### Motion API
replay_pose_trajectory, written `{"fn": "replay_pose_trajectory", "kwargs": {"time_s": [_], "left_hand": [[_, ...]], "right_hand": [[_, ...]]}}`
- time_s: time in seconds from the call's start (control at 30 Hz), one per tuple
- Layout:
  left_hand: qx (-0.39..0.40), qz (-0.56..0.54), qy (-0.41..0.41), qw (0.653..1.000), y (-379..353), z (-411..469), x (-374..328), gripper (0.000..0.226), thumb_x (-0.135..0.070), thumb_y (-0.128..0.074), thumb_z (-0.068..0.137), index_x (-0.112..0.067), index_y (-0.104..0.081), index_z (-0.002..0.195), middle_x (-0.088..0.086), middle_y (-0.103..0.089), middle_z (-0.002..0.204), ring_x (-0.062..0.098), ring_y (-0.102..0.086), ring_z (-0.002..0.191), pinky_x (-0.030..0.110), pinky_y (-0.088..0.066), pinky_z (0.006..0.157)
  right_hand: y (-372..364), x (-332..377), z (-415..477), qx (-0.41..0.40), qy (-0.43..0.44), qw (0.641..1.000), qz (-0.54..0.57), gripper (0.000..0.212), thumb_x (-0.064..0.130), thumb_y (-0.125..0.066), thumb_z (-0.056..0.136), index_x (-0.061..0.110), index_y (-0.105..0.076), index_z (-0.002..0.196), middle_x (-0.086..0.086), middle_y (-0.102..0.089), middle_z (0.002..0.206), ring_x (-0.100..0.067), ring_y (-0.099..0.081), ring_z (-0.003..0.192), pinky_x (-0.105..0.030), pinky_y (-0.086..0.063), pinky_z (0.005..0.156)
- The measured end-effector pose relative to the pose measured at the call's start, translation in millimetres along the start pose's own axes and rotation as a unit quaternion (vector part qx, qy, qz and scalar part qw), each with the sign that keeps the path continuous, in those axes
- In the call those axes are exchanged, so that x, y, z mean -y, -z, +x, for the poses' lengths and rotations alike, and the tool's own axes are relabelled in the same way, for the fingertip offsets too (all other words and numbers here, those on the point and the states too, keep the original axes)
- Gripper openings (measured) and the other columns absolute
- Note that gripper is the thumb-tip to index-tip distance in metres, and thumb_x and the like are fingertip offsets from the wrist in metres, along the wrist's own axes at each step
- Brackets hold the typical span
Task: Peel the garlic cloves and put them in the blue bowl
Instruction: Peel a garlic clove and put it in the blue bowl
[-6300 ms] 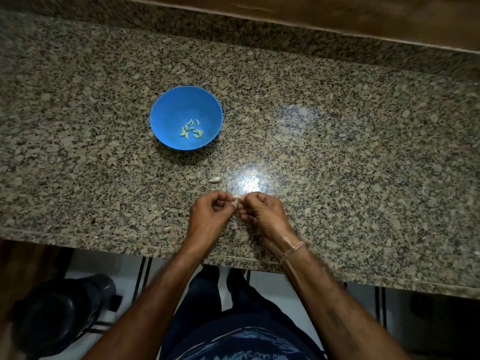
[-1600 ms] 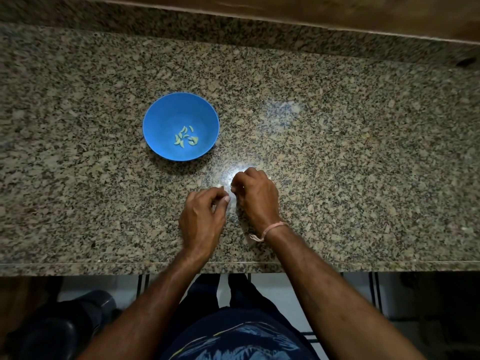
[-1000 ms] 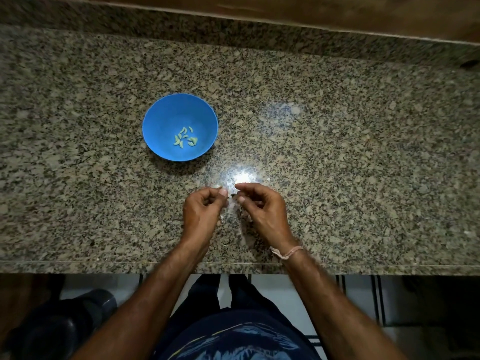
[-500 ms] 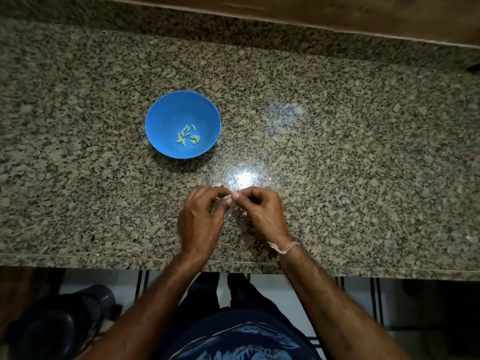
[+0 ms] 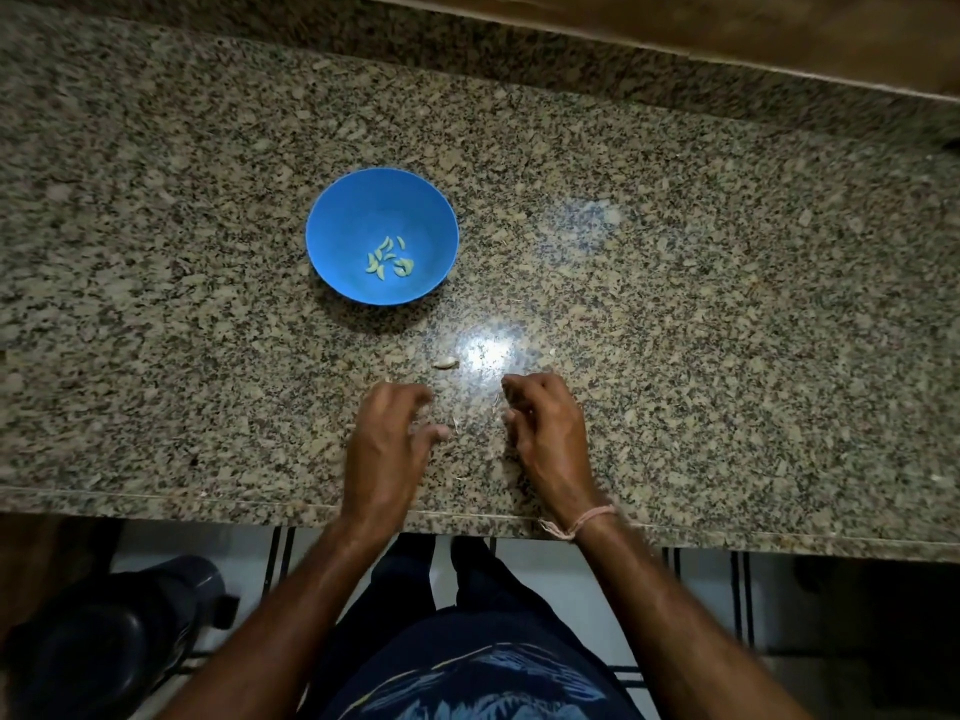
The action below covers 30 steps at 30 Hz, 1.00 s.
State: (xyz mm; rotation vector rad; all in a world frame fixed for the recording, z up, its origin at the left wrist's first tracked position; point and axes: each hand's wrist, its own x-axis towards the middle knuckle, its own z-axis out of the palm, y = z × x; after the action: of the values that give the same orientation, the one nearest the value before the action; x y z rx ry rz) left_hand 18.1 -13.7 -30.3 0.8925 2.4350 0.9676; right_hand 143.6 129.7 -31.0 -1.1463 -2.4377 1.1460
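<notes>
Left hand (image 5: 388, 440): fingers spread, loosely curled, nothing visible in them. Right hand (image 5: 546, 427): fingers curled tighter; whether they grip anything cannot be told. The hands lie apart at lower centre. An unpeeled clove (image 5: 445, 363) rests on the counter (image 5: 727, 304) just above them. The bowl (image 5: 340, 220), farther up and left, holds peeled cloves (image 5: 389, 258).

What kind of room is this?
Most likely a home kitchen: a speckled granite counter, a blue bowl holding peeled garlic cloves, and one more clove lying loose on the stone.
</notes>
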Motion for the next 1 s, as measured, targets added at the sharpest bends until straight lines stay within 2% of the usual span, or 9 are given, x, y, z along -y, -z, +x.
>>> {"fn": "replay_pose_trajectory", "kwargs": {"time_s": [0.07,0.17,0.27,0.5,0.63,0.73,0.8,0.9,1.0], "left_hand": [[0.041,0.014,-0.036,0.998,-13,-4,-3,0.034,-0.017,-0.081,0.088,-0.015,-0.065,0.119,-0.004,-0.058,0.111,0.011,-0.056,0.098,0.019,-0.047,0.073],[0.044,0.014,-0.045,0.998,-21,6,-6,0.025,-0.014,-0.080,0.088,-0.015,-0.067,0.109,-0.005,-0.058,0.100,0.012,-0.054,0.092,0.029,-0.048,0.073],[0.047,0.017,-0.050,0.998,-22,12,-7,0.016,-0.013,-0.080,0.087,-0.015,-0.066,0.096,-0.004,-0.059,0.092,0.016,-0.056,0.085,0.039,-0.052,0.068],[0.055,0.060,-0.081,0.993,-21,18,-7,0.012,-0.016,-0.076,0.092,-0.015,-0.065,0.087,-0.004,-0.056,0.085,0.017,-0.053,0.079,0.040,-0.051,0.062],[0.064,0.072,-0.083,0.992,-20,19,-12,0.018,-0.013,-0.075,0.093,-0.016,-0.060,0.082,-0.005,-0.053,0.086,0.014,-0.052,0.078,0.030,-0.042,0.059],[0.054,0.039,-0.052,0.996,-20,18,-12,0.018,-0.014,-0.071,0.097,-0.019,-0.058,0.085,-0.009,-0.054,0.089,0.011,-0.054,0.077,0.024,-0.041,0.059],[0.040,0.013,-0.027,0.999,-18,17,-12,0.016,-0.018,-0.067,0.099,-0.022,-0.059,0.086,-0.011,-0.058,0.091,0.009,-0.058,0.076,0.030,-0.051,0.060],[0.025,-0.003,-0.011,1.000,-15,14,-12,0.017,-0.020,-0.066,0.099,-0.024,-0.057,0.085,-0.011,-0.061,0.088,0.010,-0.060,0.075,0.039,-0.054,0.061],[0.022,-0.024,0.002,0.999,-14,12,-10,0.018,-0.023,-0.066,0.099,-0.025,-0.057,0.083,-0.011,-0.063,0.083,0.010,-0.061,0.076,0.039,-0.053,0.060]], "right_hand": [[0,-2,-6,-0.009,0.004,1.000,-0.008,0.038,-0.003,-0.067,0.094,0.007,-0.065,0.131,0.004,-0.055,0.114,-0.008,-0.056,0.101,-0.017,-0.053,0.094],[0,-2,-9,-0.014,-0.003,1.000,-0.014,0.041,-0.003,-0.068,0.093,0.008,-0.065,0.133,0.005,-0.055,0.115,-0.005,-0.053,0.100,-0.007,-0.046,0.093],[0,-2,-10,-0.014,-0.008,1.000,-0.006,0.041,-0.002,-0.070,0.093,0.008,-0.065,0.133,0.004,-0.056,0.114,-0.007,-0.055,0.101,-0.006,-0.045,0.092],[2,-6,-11,-0.031,-0.019,0.999,0.015,0.042,0.000,-0.071,0.093,0.007,-0.065,0.133,0.002,-0.057,0.117,-0.012,-0.058,0.106,-0.006,-0.045,0.094],[8,-10,6,-0.074,-0.036,0.995,-0.050,0.051,0.011,-0.069,0.097,0.010,-0.054,0.145,-0.006,-0.051,0.139,-0.013,-0.042,0.127,-0.014,-0.037,0.106],[9,-9,25,-0.027,-0.026,0.994,-0.102,0.060,0.024,-0.064,0.101,0.010,-0.041,0.156,-0.010,-0.039,0.158,-0.021,-0.034,0.143,-0.029,-0.031,0.120],[1,-4,20,0.011,0.008,0.992,-0.122,0.060,0.031,-0.057,0.105,0.012,-0.037,0.158,-0.009,-0.036,0.161,-0.023,-0.031,0.147,-0.039,-0.029,0.124],[-14,0,-6,0.037,0.053,0.989,-0.136,0.057,0.035,-0.050,0.108,0.015,-0.034,0.159,-0.006,-0.035,0.162,-0.020,-0.031,0.149,-0.037,-0.028,0.125],[-22,-4,-25,0.025,0.088,0.986,-0.139,0.054,0.028,-0.056,0.105,0.011,-0.042,0.155,-0.009,-0.044,0.156,-0.020,-0.039,0.143,-0.038,-0.038,0.120]]}}
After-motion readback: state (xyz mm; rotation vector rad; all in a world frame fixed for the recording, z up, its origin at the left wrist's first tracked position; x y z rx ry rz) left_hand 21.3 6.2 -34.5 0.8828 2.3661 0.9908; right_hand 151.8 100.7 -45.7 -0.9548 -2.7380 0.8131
